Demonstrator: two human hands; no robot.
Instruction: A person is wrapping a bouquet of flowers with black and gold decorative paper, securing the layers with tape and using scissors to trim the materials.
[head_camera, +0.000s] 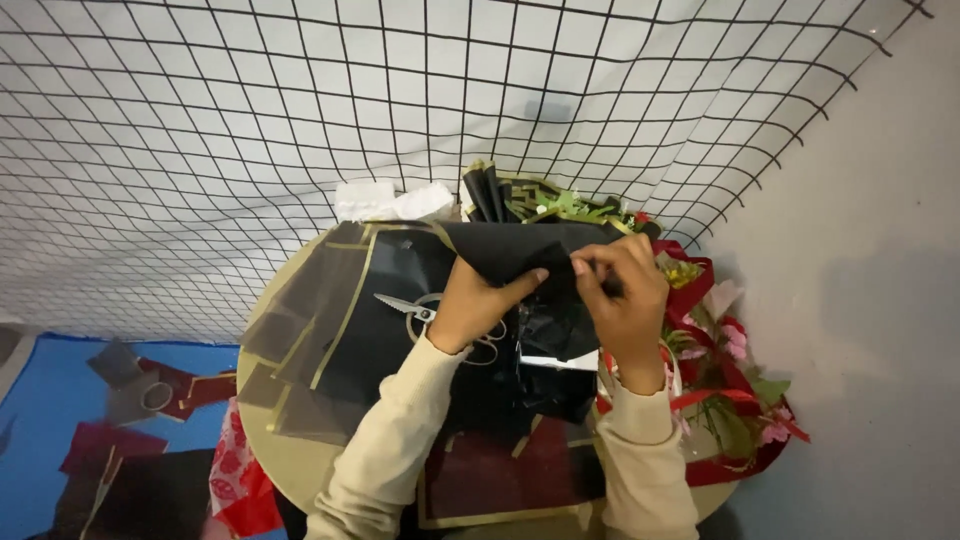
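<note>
Fingers of both hands are pinched shut on one sheet of black wrapping paper, held up above the round table. On the left hand, the thumb lies stretched along the paper's front with its tip pointing toward the other hand, while the remaining fingers are curled behind the sheet. On the right hand, the fingers are bunched tight over a fold of the same sheet, knuckles up, and the two hands almost meet. The paper is matte black, creased and crumpled below the hands, with its top edge pulled fairly straight. Under the left hand, on the table, lie scissors with light blades, resting on dark gold-edged sheets. At the table's right edge lies a bouquet of red and pink flowers. Beyond the table's far edge sits white tissue, against a wire grid.
</note>
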